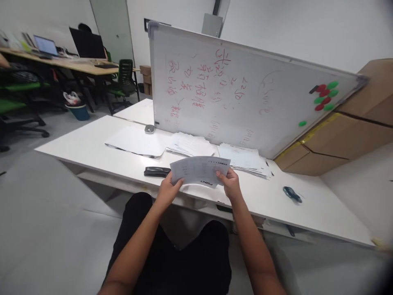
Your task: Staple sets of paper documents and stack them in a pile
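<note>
A printed sheet of paper (199,169) is stretched between my two hands above the front of the white desk (82,143), bowed along its length. My left hand (168,189) pinches its left end, thumb on top. At the right end, my right hand (229,183) grips it the same way. Just left of the paper lies a black stapler (155,171), partly behind my left hand. Behind the sheet are a paper stack (192,143) and another paper stack (241,155). Whether I hold one sheet or more, I cannot tell.
A whiteboard (208,94) with red writing and magnets stands along the desk's back. Cardboard boxes (346,131) are at the right. A dark blue object (292,194) lies on the right side. More paper (135,141) and a grey round-edged object (149,129) are at the left.
</note>
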Action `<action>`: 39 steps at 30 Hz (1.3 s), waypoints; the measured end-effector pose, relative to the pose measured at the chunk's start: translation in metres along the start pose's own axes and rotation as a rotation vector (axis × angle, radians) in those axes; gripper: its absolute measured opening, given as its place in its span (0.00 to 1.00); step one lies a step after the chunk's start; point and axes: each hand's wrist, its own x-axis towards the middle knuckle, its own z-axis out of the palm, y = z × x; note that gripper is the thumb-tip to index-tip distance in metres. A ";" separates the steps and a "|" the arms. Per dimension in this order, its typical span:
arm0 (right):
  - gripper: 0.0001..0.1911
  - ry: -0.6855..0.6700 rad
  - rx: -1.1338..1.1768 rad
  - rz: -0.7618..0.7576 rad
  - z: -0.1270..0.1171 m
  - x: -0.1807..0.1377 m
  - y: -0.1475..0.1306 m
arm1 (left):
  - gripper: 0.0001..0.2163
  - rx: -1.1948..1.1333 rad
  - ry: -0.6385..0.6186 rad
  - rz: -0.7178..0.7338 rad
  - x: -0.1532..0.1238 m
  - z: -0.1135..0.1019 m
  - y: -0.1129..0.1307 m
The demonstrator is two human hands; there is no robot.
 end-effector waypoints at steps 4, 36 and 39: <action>0.24 0.052 0.013 0.068 0.006 -0.018 0.015 | 0.20 -0.040 -0.043 0.004 -0.003 0.011 -0.009; 0.24 0.129 -0.002 0.432 0.046 -0.074 0.038 | 0.16 0.665 -0.187 0.314 0.061 -0.100 -0.030; 0.25 0.244 -0.030 0.381 0.033 -0.070 0.033 | 0.17 0.680 -0.178 0.359 0.061 -0.099 -0.032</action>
